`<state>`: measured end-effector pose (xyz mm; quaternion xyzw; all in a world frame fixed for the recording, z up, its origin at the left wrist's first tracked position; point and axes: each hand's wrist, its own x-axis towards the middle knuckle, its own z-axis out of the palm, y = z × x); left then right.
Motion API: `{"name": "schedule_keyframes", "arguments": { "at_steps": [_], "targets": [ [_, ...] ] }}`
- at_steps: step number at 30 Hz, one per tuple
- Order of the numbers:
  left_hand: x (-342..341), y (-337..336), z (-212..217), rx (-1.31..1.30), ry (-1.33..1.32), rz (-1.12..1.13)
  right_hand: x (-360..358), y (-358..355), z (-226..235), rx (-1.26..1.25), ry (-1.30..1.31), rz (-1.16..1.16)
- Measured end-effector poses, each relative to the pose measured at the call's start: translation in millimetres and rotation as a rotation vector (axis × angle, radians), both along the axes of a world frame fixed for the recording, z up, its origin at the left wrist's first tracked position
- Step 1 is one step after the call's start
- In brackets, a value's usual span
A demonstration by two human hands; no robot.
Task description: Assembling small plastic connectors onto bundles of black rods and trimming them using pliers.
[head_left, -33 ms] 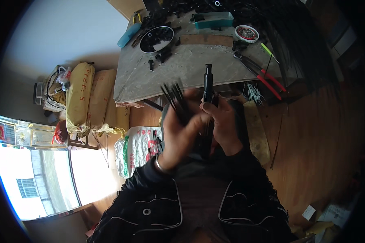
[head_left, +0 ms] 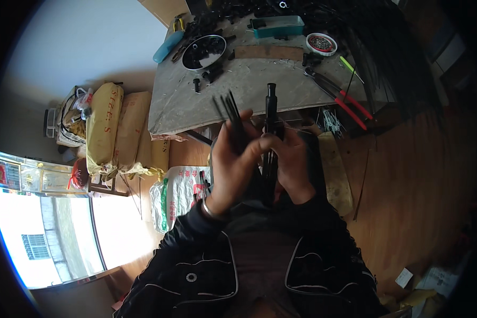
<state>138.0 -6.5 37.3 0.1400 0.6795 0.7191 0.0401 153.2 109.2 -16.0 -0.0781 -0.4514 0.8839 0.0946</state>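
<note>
In front of my lap, my left hand (head_left: 232,169) is closed round a bundle of thin black rods (head_left: 227,108), whose ends fan upward above the fingers. My right hand (head_left: 294,164) grips a black tubular shaft (head_left: 271,103) with a narrower tip, held upright, and thin black rods run down beside its lower part. My left thumb reaches across to the shaft, next to the right hand. A fine thread or wire sticks out over the right fingers; which it is I cannot tell. Both palms are hidden.
On the grey table (head_left: 238,95) ahead lie a bowl of black parts (head_left: 204,66), a teal tray (head_left: 278,33), a small white dish (head_left: 321,51) and red-handled pliers (head_left: 336,98). Long black rods (head_left: 392,63) heap at right. Yellow sacks (head_left: 105,119) stand at left, a window below them.
The rods in my left hand look sharper and more upright. My left thumb has shifted slightly toward the shaft, and the fine strand now shows over my right fingers.
</note>
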Motion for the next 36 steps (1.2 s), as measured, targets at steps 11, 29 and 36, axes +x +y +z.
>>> {"name": "schedule_keyframes", "arguments": {
  "at_steps": [11, 29, 36],
  "targets": [
    [-23.8, 0.2, -10.9, 0.056, -0.153, -0.067, 4.3, -9.2, -0.8, 0.208, 0.228, -0.179],
    [-11.0, 3.2, -18.2, 0.160, -0.123, 0.024, 14.0, 20.2, 10.7, 0.570, 0.089, -0.016],
    [-7.7, 5.1, -25.5, 0.225, -0.098, 0.029, 10.1, 27.6, 4.2, 0.579, 0.123, 0.102]
  ]
}}
